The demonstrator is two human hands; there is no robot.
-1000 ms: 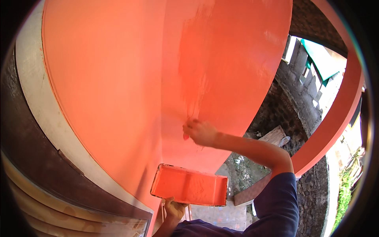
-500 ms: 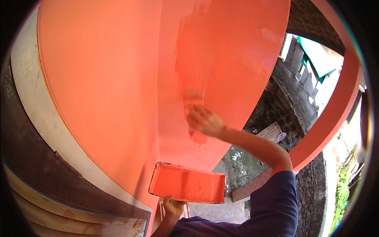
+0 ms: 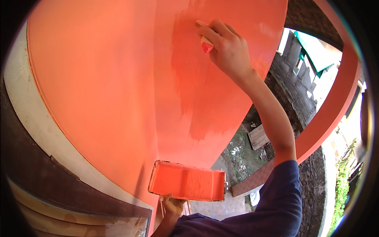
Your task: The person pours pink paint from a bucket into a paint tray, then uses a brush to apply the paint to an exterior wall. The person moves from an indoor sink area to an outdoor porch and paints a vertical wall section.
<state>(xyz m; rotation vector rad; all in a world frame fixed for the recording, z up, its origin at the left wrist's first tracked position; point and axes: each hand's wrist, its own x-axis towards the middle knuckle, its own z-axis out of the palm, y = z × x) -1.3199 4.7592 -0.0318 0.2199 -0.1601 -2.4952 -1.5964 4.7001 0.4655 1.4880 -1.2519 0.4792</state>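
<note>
- High on the orange-painted wall surface [image 3: 118, 79], the right hand [image 3: 227, 49] is raised with the arm stretched up from the lower right, its dark blue sleeve [image 3: 272, 201] ending near the elbow.
- That hand is closed in a full grip around a painting tool with a pale handle and an orange-stained end [image 3: 206, 45]; the fingers wrap the handle and the stained tip pokes out below the thumb side.
- The working end of the tool is pressed to the wall at the top of a darker, wet-looking patch of fresh orange paint [image 3: 197, 94], which runs down from the hand in uneven strokes and ends in a ragged lower edge.
- Whether the tool is a brush or a small roller I cannot tell, since the hand hides its head.
- Below, near the lower middle of the view, the left hand [image 3: 173, 205] holds up a shallow rectangular paint tray coated in orange paint [image 3: 187, 183], gripping it from underneath at its near left corner; fingers are curled on the rim there.
- The tray sits level, well apart from the raised hand, just in front of the wall's lower part.
- Left of the orange wall runs a curved cream-coloured band [image 3: 27, 114], and beyond it a dark brown strip [image 3: 23, 170].
- To the right, an orange arch [image 3: 335, 106] frames rough ground with a grey flat slab [image 3: 258, 136], a stone wall [image 3: 296, 79] and a green roof [image 3: 316, 49].
</note>
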